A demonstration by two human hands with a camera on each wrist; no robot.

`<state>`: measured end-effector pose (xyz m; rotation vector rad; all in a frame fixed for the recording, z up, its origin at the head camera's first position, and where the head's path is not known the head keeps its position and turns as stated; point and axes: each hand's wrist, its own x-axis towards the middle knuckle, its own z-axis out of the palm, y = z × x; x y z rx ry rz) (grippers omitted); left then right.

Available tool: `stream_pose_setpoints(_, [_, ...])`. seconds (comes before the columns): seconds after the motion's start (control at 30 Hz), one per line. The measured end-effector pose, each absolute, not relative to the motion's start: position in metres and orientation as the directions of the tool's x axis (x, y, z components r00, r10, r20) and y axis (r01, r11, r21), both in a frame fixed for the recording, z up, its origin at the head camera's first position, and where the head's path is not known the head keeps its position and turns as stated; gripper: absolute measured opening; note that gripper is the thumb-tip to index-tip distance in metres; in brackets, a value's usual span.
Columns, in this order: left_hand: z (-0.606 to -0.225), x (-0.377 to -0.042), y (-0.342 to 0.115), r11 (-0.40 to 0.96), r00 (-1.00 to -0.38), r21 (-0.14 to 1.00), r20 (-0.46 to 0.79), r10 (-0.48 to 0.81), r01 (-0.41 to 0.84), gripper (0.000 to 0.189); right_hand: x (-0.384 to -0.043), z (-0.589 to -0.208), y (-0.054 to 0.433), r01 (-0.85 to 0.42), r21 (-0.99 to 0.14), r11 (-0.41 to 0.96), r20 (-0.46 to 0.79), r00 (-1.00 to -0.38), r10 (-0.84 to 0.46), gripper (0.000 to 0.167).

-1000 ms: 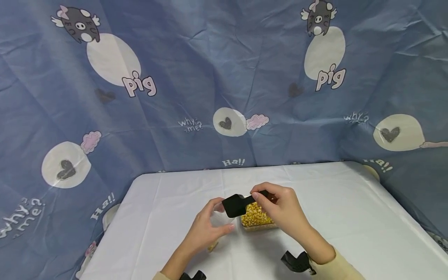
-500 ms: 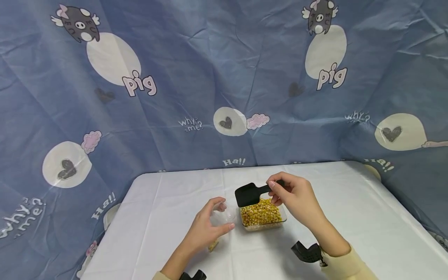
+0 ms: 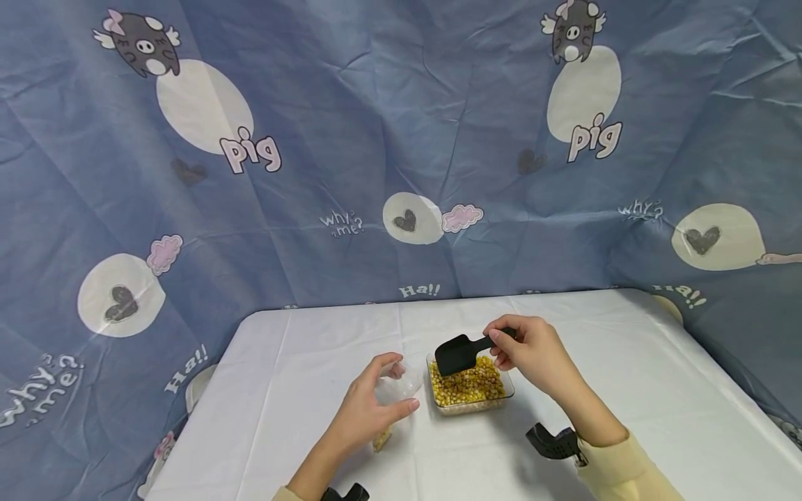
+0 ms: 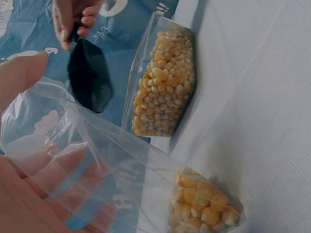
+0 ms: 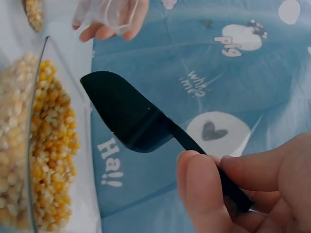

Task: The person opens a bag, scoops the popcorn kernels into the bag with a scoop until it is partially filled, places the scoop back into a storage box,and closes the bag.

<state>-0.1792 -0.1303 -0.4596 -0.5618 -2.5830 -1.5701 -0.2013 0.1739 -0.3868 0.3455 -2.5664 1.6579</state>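
Observation:
A clear plastic bag [image 3: 401, 383] stands on the table within my left hand [image 3: 368, 405], whose thumb and fingers curve round its upper part and hold the mouth wide. Corn kernels [image 4: 204, 204] lie in the bag's bottom. My right hand [image 3: 535, 351] pinches a small black scoop [image 3: 456, 355] by its handle, between thumb and fingers. The scoop's blade hangs above the back left of a clear rectangular container [image 3: 473, 408] full of yellow corn kernels [image 3: 470, 385]. No kernels show on the blade in the right wrist view [image 5: 124, 114].
A white cloth [image 3: 313, 362] covers the table. Behind it hangs a blue printed curtain [image 3: 338, 139]. Black wrist mounts [image 3: 553, 442] sit on both forearms, the left one partly cut off at the frame's lower edge.
My right hand has drawn the scoop away from the bag, rightward, then lowered it slightly over the corn container. The left hand and bag have stayed in place.

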Motion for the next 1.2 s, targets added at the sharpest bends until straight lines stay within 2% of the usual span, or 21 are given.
stream_pose_setpoints(0.4, [-0.459, -0.180, -0.132, 0.399, -0.924, 0.844, 0.256, 0.286, 0.357, 0.071, -0.216, -0.410, 0.181, -0.090, -0.913, 0.399, 0.038, -0.990, -0.135, 0.011])
stream_pose_setpoints(0.67, [-0.459, -0.180, -0.132, 0.398, -0.922, 0.846, 0.249, 0.296, 0.356, 0.070, -0.222, -0.415, 0.189, -0.057, -0.904, 0.423, 0.014, -0.994, -0.104, 0.012])
stream_pose_setpoints(1.2, [-0.459, -0.180, -0.131, 0.405, -0.921, 0.840, 0.252, 0.297, 0.361, 0.070, -0.220, -0.411, 0.197, -0.069, -0.868, 0.491, 0.022, -0.995, -0.100, 0.012])
